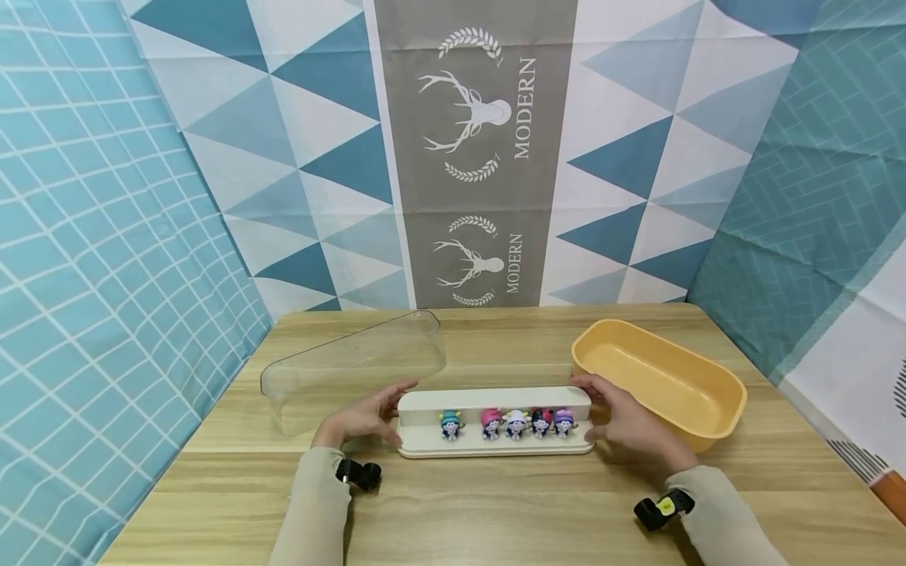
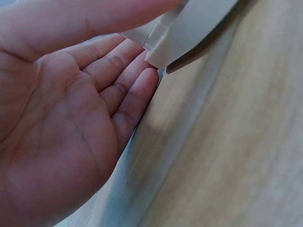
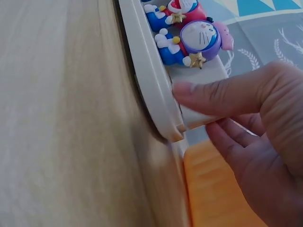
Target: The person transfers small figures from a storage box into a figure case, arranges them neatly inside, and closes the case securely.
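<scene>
A long off-white stepped display stand [image 1: 488, 398] lies on the table in the head view. Several small cartoon cat figurines in coloured hats stand along its lower step; a turquoise-hatted figurine [image 1: 450, 425] is set apart at the left. My left hand [image 1: 364, 415] holds the stand's left end, thumb toward the front and fingers toward the back. At the opposite end my right hand [image 1: 630, 423] grips with its thumb on the lower step, close to the purple-hatted figurine [image 3: 201, 38]. In the left wrist view, the left thumb's tip is cut off.
Behind the left hand lies a clear plastic cover [image 1: 354, 365]. A yellow plastic tub [image 1: 658, 369] stands just beyond the right hand. The wooden table [image 1: 495, 511] meets patterned cloth at the back and sides.
</scene>
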A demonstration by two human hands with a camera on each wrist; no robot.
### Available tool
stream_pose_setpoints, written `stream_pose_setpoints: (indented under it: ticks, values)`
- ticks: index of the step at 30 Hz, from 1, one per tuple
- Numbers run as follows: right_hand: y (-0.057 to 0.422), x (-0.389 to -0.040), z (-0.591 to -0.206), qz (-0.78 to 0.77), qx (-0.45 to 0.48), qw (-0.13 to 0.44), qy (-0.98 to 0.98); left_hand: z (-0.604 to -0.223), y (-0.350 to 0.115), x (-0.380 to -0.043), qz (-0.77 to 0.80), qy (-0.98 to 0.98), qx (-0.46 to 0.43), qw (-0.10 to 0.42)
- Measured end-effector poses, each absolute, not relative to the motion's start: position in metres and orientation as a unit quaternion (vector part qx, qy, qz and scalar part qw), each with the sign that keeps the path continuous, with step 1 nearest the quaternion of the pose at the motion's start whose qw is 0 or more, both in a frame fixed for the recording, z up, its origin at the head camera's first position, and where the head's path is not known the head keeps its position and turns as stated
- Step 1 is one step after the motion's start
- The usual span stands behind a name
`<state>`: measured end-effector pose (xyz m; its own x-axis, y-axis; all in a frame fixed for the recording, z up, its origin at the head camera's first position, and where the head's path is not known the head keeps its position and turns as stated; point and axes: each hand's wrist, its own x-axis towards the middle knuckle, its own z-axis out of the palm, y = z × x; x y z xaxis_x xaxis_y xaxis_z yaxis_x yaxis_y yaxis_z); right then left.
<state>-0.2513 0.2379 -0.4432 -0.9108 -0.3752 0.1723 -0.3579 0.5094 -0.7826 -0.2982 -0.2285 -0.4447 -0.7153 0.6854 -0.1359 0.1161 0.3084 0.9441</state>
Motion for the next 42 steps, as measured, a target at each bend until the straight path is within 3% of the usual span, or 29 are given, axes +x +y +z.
stream_pose_setpoints:
  ticks: [12, 23, 42]
  values:
    - [0.247, -0.253, -0.459, -0.488, -0.23, 0.02, 0.842, -0.445, -0.229, -0.298, 0.533, 0.756, 0.263, 0.273]
    - [0.261, -0.26, -0.476, -0.567, -0.317, 0.023, 0.76, -0.446, -0.229, -0.298, 0.539, 0.751, 0.261, 0.278]
    - [0.265, -0.26, -0.483, -0.599, -0.313, 0.048, 0.735, -0.448, -0.231, -0.299, 0.544, 0.748, 0.263, 0.274]
